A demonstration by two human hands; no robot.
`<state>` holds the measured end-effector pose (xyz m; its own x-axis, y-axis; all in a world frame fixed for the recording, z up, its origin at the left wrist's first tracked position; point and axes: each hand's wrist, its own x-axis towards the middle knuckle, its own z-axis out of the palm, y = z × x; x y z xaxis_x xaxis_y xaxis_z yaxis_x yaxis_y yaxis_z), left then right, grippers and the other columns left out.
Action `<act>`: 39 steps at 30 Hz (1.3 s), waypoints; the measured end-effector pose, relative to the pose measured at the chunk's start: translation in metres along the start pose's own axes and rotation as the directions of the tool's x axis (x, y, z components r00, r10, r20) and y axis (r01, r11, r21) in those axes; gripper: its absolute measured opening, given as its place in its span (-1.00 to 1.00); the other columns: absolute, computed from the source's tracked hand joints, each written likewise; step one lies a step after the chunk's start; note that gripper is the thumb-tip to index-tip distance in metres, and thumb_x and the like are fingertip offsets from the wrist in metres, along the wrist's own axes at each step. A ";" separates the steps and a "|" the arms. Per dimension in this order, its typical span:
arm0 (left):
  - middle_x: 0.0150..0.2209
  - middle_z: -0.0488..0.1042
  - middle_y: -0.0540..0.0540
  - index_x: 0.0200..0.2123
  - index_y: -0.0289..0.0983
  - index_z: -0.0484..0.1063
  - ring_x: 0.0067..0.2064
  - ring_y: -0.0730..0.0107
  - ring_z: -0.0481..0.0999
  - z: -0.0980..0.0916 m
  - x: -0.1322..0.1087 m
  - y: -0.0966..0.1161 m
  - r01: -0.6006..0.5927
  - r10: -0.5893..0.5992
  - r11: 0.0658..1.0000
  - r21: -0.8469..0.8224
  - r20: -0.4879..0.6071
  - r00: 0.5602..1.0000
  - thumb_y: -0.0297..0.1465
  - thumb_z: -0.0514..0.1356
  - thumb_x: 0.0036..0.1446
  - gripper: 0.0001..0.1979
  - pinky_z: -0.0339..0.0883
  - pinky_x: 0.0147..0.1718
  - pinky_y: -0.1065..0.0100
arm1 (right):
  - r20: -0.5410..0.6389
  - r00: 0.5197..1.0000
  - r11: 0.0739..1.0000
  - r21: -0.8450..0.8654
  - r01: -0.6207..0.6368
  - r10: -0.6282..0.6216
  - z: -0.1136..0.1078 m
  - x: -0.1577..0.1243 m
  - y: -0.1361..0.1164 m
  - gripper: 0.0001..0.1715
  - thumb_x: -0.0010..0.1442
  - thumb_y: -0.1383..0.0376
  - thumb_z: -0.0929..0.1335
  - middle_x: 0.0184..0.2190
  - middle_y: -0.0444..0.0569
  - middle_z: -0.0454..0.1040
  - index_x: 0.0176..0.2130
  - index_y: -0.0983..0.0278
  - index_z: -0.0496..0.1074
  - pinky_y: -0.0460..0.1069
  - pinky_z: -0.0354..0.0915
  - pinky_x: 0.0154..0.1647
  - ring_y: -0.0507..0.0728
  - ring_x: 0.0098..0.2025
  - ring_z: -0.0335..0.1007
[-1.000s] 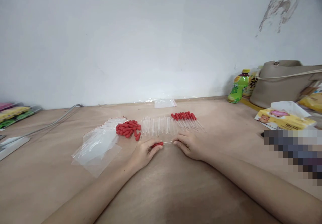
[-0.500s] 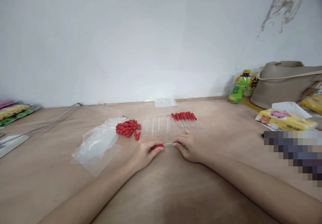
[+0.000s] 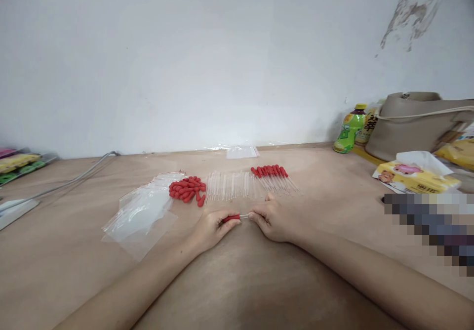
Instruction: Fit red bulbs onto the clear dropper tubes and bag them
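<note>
Low over the brown table, my left hand (image 3: 212, 229) pinches a red rubber dropper bulb (image 3: 232, 217). A thin clear glass tube (image 3: 244, 216) meets the bulb's open end, and my right hand (image 3: 271, 219) is closed around the tube's other part. How deep the tube sits in the bulb I cannot tell. Beyond my left hand lies a heap of red bulbs (image 3: 186, 188). A row of bare clear tubes (image 3: 228, 185) spreads beside it. Droppers with red bulbs on their tubes (image 3: 272, 173) lie side by side past my right hand.
Clear plastic bags (image 3: 142, 216) lie fanned out at the left, and a small stack of bags (image 3: 242, 152) rests by the wall. A grey cable (image 3: 83, 174) crosses the left side. At the right are a green bottle (image 3: 350, 130), a tissue pack (image 3: 416, 174) and a grey bag (image 3: 411, 127).
My right hand has moved slightly left toward my left hand, so less tube shows between them. The camera view has shifted a little.
</note>
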<state>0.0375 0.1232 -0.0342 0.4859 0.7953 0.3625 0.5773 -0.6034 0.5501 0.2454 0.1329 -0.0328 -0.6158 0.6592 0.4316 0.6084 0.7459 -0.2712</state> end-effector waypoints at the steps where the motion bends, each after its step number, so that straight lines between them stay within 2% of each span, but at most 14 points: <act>1: -0.34 0.52 0.00 -0.25 -0.23 0.45 -0.35 0.44 0.47 0.000 0.000 0.000 -0.003 0.003 1.000 -0.005 0.007 1.000 -0.29 0.08 0.13 -0.79 0.32 -0.37 0.45 | 0.020 1.000 1.000 0.013 -0.014 0.013 0.000 0.001 0.000 -0.67 0.21 0.33 0.14 -0.59 -0.17 0.38 -0.54 0.32 0.26 -0.04 -0.06 -0.30 -0.05 -0.57 0.10; 5: -0.37 0.52 0.00 -0.26 -0.23 0.45 -0.38 0.45 0.47 -0.002 0.004 0.002 -0.038 0.039 0.999 0.019 -0.022 0.999 -0.31 0.08 0.13 -0.80 0.32 -0.39 0.45 | 0.078 0.996 0.999 0.030 -0.041 0.038 -0.004 0.005 0.000 -0.67 0.23 0.33 0.13 -0.55 -0.17 0.41 -0.49 0.31 0.31 -0.03 -0.05 -0.27 -0.05 -0.54 0.16; 8: -0.37 0.51 -0.02 -0.29 -0.25 0.45 -0.35 0.43 0.46 -0.003 0.007 0.004 -0.081 0.087 0.995 0.064 -0.080 0.993 -0.32 0.10 0.11 -0.82 0.31 -0.35 0.43 | 0.084 0.996 0.999 -0.043 -0.004 0.008 -0.015 0.007 -0.002 -0.67 0.23 0.29 0.15 -0.49 -0.11 0.42 -0.47 0.30 0.35 -0.01 -0.03 -0.25 0.00 -0.45 0.21; 12: -0.36 0.46 -0.05 -0.16 -0.27 0.37 -0.41 0.45 0.42 -0.004 0.008 0.003 -0.059 0.065 0.996 0.065 -0.085 0.994 -0.31 0.12 0.09 -0.75 0.33 -0.40 0.42 | 0.132 0.990 0.995 -0.076 0.064 -0.054 -0.031 0.006 0.000 -0.75 0.16 0.28 0.21 -0.42 -0.04 0.39 -0.44 0.29 0.40 -0.05 0.05 -0.29 0.05 -0.35 0.24; 14: -0.39 0.42 -0.03 -0.09 -0.28 0.30 -0.48 0.50 0.37 -0.004 0.008 0.001 -0.027 0.031 0.999 0.046 -0.068 0.997 -0.34 0.12 0.08 -0.69 0.31 -0.46 0.45 | 0.152 0.988 1.000 -0.031 -0.002 0.007 -0.037 0.006 0.008 -0.75 0.14 0.31 0.21 -0.44 -0.04 0.39 -0.47 0.30 0.40 -0.09 0.07 -0.39 0.02 -0.40 0.24; 17: -0.40 0.37 -0.01 -0.09 -0.28 0.29 -0.49 0.52 0.33 -0.004 0.009 0.000 -0.016 0.017 0.999 0.032 -0.039 0.999 -0.37 0.10 0.08 -0.71 0.29 -0.48 0.47 | 0.106 0.969 0.974 0.018 -0.225 0.222 -0.047 0.009 0.029 -0.72 0.11 0.30 0.21 -0.57 -0.10 0.36 -0.56 0.31 0.36 -0.12 0.05 -0.49 0.00 -0.51 0.20; 19: -0.42 0.35 -0.01 -0.13 -0.28 0.32 -0.47 0.51 0.32 -0.004 0.009 0.000 -0.014 0.015 0.999 0.043 -0.019 1.000 -0.38 0.09 0.09 -0.75 0.28 -0.47 0.46 | 0.032 0.913 0.911 0.057 -0.409 0.408 -0.053 0.012 0.047 -0.70 0.09 0.26 0.21 -0.63 -0.13 0.32 -0.59 0.31 0.33 -0.13 0.04 -0.53 0.00 -0.54 0.19; 22: -0.43 0.34 -0.02 -0.20 -0.29 0.37 -0.46 0.50 0.32 -0.004 0.010 0.001 -0.013 0.013 0.998 0.059 -0.003 1.000 -0.38 0.08 0.09 -0.80 0.26 -0.46 0.46 | -0.083 0.769 0.773 0.057 -0.632 0.634 -0.058 0.016 0.071 -0.70 0.04 0.22 0.23 -0.68 -0.14 0.29 -0.62 0.30 0.31 -0.13 0.04 -0.55 -0.01 -0.57 0.20; 24: -0.42 0.34 -0.03 -0.24 -0.29 0.39 -0.46 0.50 0.33 -0.004 0.011 0.001 -0.017 0.018 0.998 0.062 -0.003 1.000 -0.38 0.08 0.09 -0.82 0.26 -0.45 0.45 | -0.148 0.702 0.711 0.008 -0.703 0.696 -0.056 0.019 0.082 -0.69 0.01 0.21 0.24 -0.70 -0.14 0.28 -0.66 0.30 0.28 -0.13 0.03 -0.55 0.00 -0.58 0.20; 26: -0.41 0.35 -0.04 -0.28 -0.29 0.40 -0.45 0.49 0.33 -0.004 0.011 0.001 -0.022 0.022 0.998 0.063 -0.001 1.000 -0.38 0.08 0.09 -0.83 0.25 -0.44 0.44 | -0.177 0.678 0.686 -0.019 -0.727 0.713 -0.051 0.021 0.089 -0.68 0.00 0.21 0.24 -0.70 -0.12 0.29 -0.68 0.30 0.26 -0.12 0.02 -0.55 0.00 -0.57 0.21; 31: -0.41 0.35 -0.05 -0.32 -0.30 0.41 -0.44 0.49 0.34 -0.005 0.011 0.002 -0.031 0.030 0.997 0.071 0.012 0.999 -0.38 0.07 0.10 -0.83 0.25 -0.43 0.44 | -0.181 0.669 0.676 -0.030 -0.736 0.721 -0.036 0.025 0.093 -0.65 0.02 0.15 0.24 -0.65 -0.07 0.35 -0.66 0.29 0.28 -0.11 0.01 -0.55 0.03 -0.55 0.25; 35: -0.42 0.36 -0.05 -0.33 -0.29 0.42 -0.44 0.48 0.34 -0.006 0.011 0.002 -0.038 0.037 0.997 0.072 0.009 0.999 -0.38 0.07 0.10 -0.84 0.24 -0.43 0.44 | -0.209 0.657 0.658 -0.071 -0.749 0.725 -0.033 0.024 0.089 -0.62 0.03 0.06 0.23 -0.57 -0.06 0.41 -0.59 0.27 0.35 -0.09 0.00 -0.55 0.06 -0.51 0.27; 37: -0.41 0.36 -0.05 -0.34 -0.28 0.42 -0.43 0.47 0.34 -0.006 0.011 0.002 -0.037 0.036 0.997 0.070 0.011 0.999 -0.38 0.07 0.10 -0.84 0.24 -0.43 0.43 | -0.243 0.674 0.672 -0.106 -0.733 0.697 -0.032 0.025 0.082 -0.65 0.04 0.07 0.23 -0.52 -0.07 0.44 -0.53 0.25 0.39 -0.09 0.00 -0.52 0.07 -0.46 0.30; 39: -0.42 0.36 -0.06 -0.34 -0.28 0.42 -0.42 0.46 0.33 -0.006 0.011 0.003 -0.037 0.036 0.997 0.069 0.021 0.999 -0.38 0.07 0.10 -0.84 0.24 -0.43 0.43 | -0.242 0.719 0.713 -0.128 -0.690 0.652 -0.027 0.028 0.071 -0.68 0.05 0.09 0.23 -0.47 -0.08 0.46 -0.48 0.23 0.41 -0.09 0.02 -0.49 0.08 -0.41 0.32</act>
<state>0.0404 0.1305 -0.0244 0.5195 0.7719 0.3664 0.6029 -0.6350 0.4829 0.2851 0.2014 -0.0164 0.0752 0.9367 0.3419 0.9223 0.0650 -0.3809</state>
